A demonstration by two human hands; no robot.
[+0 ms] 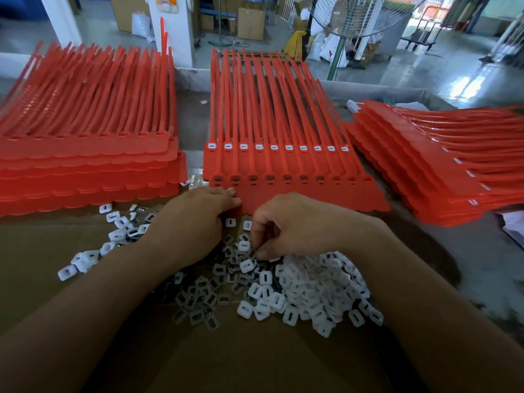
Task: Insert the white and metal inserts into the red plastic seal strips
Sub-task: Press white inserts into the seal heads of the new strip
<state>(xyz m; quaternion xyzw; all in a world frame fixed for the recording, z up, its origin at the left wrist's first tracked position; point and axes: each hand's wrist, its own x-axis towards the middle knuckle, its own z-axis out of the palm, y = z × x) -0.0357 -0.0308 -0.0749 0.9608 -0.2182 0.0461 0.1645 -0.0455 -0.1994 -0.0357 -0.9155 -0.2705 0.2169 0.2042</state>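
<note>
On the middle sheet of red plastic seal strips (306,198), the far row of square white inserts (274,147) looks full. The near row of grey metal inserts (269,179) seems to lack its rightmost few. The left hand (195,219) grips the sheet's near-left corner. Just nearer, the right hand (289,222) pinches into the loose pile of white and metal inserts (300,290).

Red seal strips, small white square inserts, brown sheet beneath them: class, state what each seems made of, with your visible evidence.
Red seal strips: moulded plastic, likely; uniform colour, soft sheen, long tails bending.
Small white square inserts: plastic, probably; matte, rounded moulded edges, identical slots.
Brown sheet: cardboard, it seems; dull tan, flat, no gloss.
</note>
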